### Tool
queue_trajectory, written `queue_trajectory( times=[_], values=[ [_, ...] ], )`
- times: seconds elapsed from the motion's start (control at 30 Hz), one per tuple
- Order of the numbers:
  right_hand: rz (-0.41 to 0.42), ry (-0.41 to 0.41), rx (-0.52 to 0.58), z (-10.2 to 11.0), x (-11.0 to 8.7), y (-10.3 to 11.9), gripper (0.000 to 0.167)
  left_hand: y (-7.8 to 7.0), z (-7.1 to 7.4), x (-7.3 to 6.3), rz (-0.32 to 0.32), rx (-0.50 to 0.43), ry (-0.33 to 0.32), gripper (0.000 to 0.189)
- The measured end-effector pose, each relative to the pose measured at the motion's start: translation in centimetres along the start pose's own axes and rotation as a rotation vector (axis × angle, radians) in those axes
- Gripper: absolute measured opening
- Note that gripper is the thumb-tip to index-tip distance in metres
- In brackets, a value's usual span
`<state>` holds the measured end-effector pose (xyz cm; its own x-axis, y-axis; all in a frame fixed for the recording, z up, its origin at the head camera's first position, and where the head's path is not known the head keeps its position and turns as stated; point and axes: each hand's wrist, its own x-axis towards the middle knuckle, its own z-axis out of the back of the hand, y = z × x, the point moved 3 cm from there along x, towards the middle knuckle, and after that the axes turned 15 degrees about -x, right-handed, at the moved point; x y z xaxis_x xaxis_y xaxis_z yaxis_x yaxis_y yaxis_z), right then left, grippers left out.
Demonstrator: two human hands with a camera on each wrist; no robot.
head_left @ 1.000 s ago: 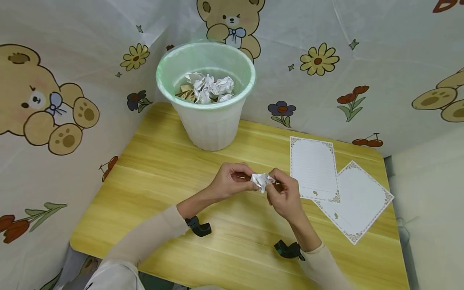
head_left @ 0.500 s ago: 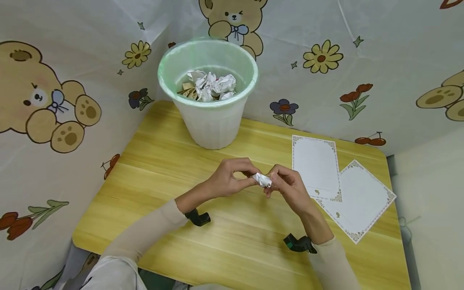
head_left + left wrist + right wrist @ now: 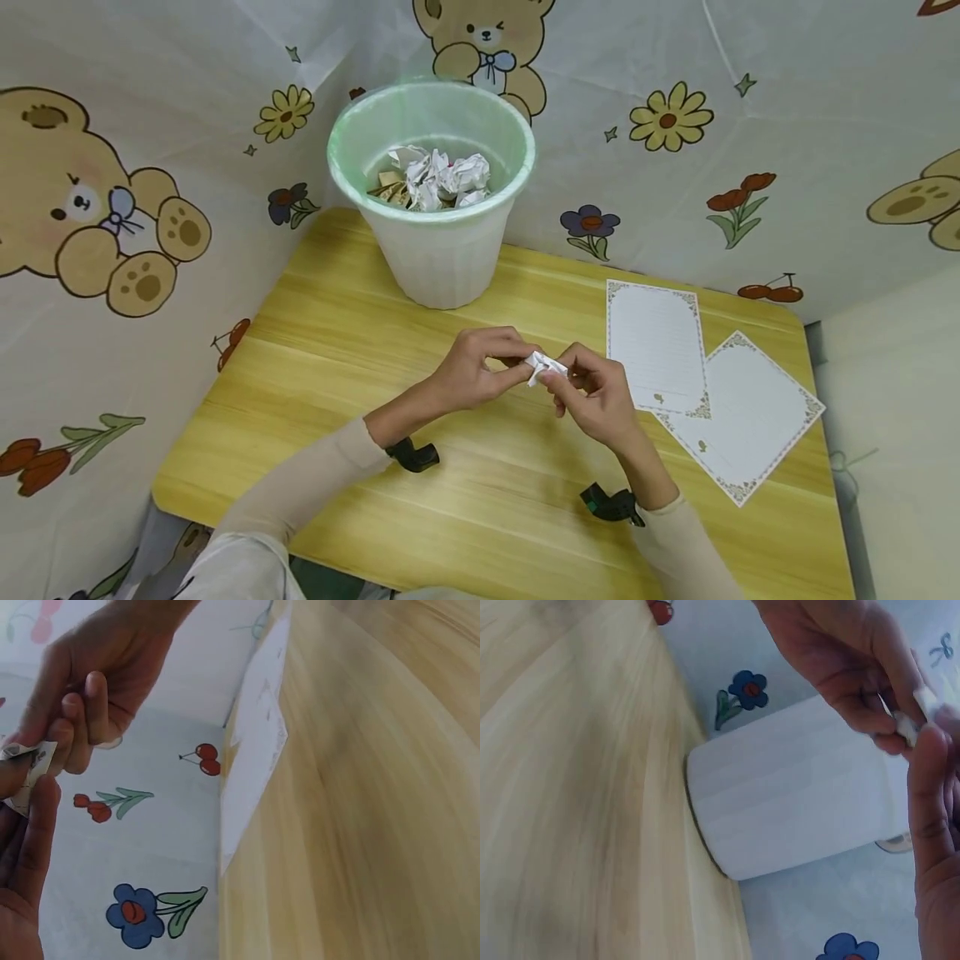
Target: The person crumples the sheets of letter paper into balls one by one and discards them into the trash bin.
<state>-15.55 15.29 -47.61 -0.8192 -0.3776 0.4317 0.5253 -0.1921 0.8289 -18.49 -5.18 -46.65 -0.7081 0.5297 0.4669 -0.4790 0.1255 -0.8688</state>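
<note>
Yellowish wood-grain surface (image 3: 337,350) stretches out in front of the person, with places here told on a clock face centred on the small wad of paper (image 3: 546,367) as the head view shows it. Nearest, a black wrist device (image 3: 414,456) sits at eight o'clock and another black wrist device (image 3: 609,504) at five. Above the surface, at the clock's centre, the wad is held between the two hands: the left hand (image 3: 468,375) comes from nine o'clock, its grip pinching one end between thumb and fingers, and the right hand (image 3: 600,404) from four, its grip pinching the other end. Squeezing or working the creased paper seems to be the step in hand; to make it tighter, the next move would call for one pinch to stay firm while the other presses the loose edges inward. At three o'clock lies a bordered sheet (image 3: 657,350), a corner overlapping a tilted sheet (image 3: 738,417) just beyond. Farther off, at eleven, stands a whitish bin (image 3: 442,258) containing crumpled white paper (image 3: 442,179), in front of a bear-printed backdrop (image 3: 225,50).
</note>
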Motion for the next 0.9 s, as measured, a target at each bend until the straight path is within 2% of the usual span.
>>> queue_trajectory(
  times=[0.23, 0.37, 0.43, 0.53, 0.63, 0.73, 0.9],
  values=[
    [0.027, 0.012, 0.036, 0.9, -0.1, -0.5, 0.024, -0.6, -0.1, -0.4, 0.116, -0.038, 0.108, 0.027],
    [0.038, 0.013, -0.006, 1.2, -0.2, -0.6, 0.023, -0.2, -0.5, -0.6, 0.147, -0.019, 0.090, 0.025],
    [0.046, 0.008, -0.061, 1.2, -0.2, -0.6, 0.024, 0.1, -0.8, -0.5, 0.139, 0.027, 0.067, 0.021],
    [0.032, 0.007, -0.157, 1.2, -0.4, -0.5, 0.024, 0.6, -1.1, -0.4, 0.092, 0.126, 0.057, 0.012],
    [0.006, 0.039, -0.211, 1.4, -0.7, -0.1, 0.022, 0.9, -1.2, -0.2, 0.059, 0.162, 0.060, 0.010],
    [-0.015, 0.114, -0.152, 1.9, -1.0, 0.7, 0.027, 0.9, -0.9, 0.0, 0.094, 0.079, 0.063, 0.010],
    [0.017, 0.237, 0.084, 2.8, -0.9, 1.2, 0.032, 0.5, 0.1, 0.3, 0.194, -0.093, 0.131, 0.010]
  ],
)
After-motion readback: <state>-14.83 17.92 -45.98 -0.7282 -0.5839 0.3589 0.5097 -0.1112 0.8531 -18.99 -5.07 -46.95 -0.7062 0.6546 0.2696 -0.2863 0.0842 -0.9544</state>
